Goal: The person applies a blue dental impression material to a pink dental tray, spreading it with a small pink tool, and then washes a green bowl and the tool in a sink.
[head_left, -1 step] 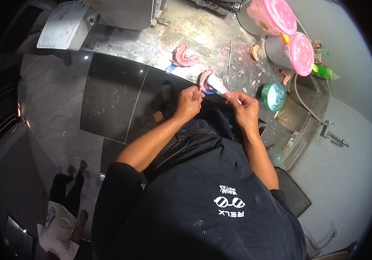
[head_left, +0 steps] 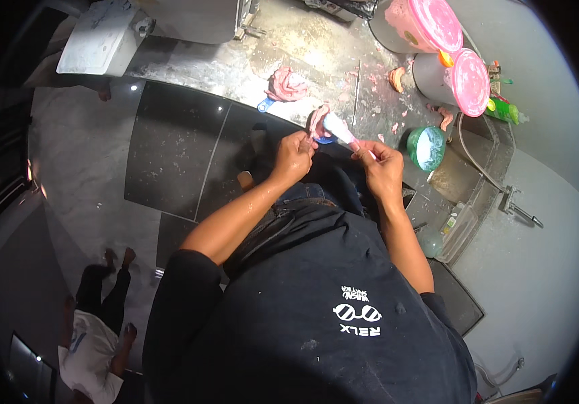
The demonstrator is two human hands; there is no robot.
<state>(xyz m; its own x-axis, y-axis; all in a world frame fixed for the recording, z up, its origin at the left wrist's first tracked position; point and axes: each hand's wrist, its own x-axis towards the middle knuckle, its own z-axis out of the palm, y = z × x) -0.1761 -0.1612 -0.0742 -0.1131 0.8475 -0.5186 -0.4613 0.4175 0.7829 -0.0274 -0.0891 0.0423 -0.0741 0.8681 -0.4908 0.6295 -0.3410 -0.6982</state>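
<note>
No shift is seen versus the earlier frame. A small white-pink tube [head_left: 340, 132] is pinched between the left hand [head_left: 293, 156] and right hand [head_left: 381, 167], fingers closed, above the grey counter [head_left: 235, 71].

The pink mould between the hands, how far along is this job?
Done, apparently: one pink lump with a blue handle lies finished on the counter. In hand: the left hand steadies a pink mould while the right hand holds a white-and-pink tool against it. Left: pink scraps and open pink tubs remain near the sink.
</note>
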